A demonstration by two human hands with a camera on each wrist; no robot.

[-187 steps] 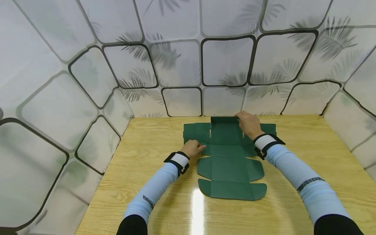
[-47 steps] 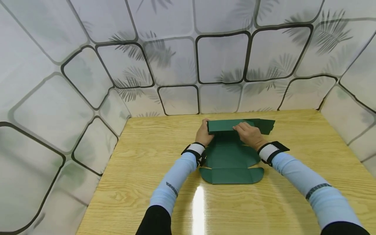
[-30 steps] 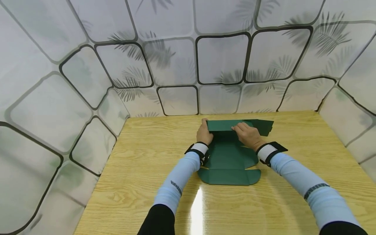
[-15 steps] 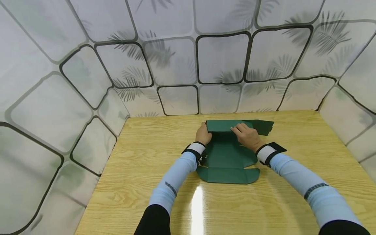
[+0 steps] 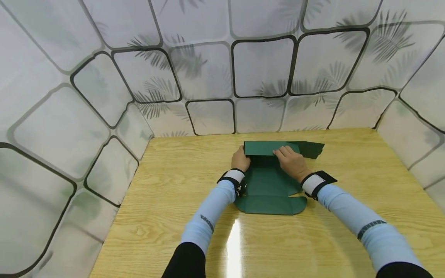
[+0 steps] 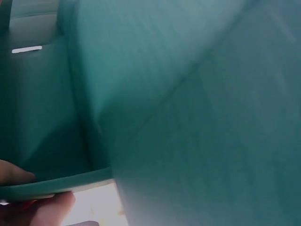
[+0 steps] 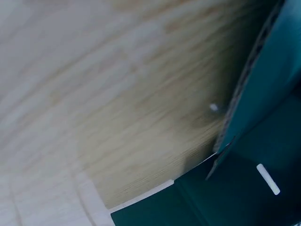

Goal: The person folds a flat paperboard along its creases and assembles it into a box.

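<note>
A green cardboard box blank (image 5: 265, 183) lies on the table, its far part folded up with a panel (image 5: 260, 148) along the top. At the left end of that raised part, my left hand (image 5: 240, 159) pinches the cardboard; the left wrist view shows a finger (image 6: 14, 173) inside and another below the edge. My right hand (image 5: 292, 162) grips the near edge of the top panel, right of its middle. A side flap (image 5: 311, 149) sticks out to the right. In the right wrist view the hand is hidden, while a slot (image 7: 268, 179) shows in the green cardboard.
The blank's front flap (image 5: 265, 204) with rounded ends lies flat towards me. Under everything is a wood-grain table (image 5: 167, 193), with a patterned wall curtain (image 5: 208, 85) along its far edge and sides.
About six seconds ago the blank lay mostly flat; since then its far part has been folded up and its left flap no longer sticks out. Within the last second my left hand has shifted slightly down.
</note>
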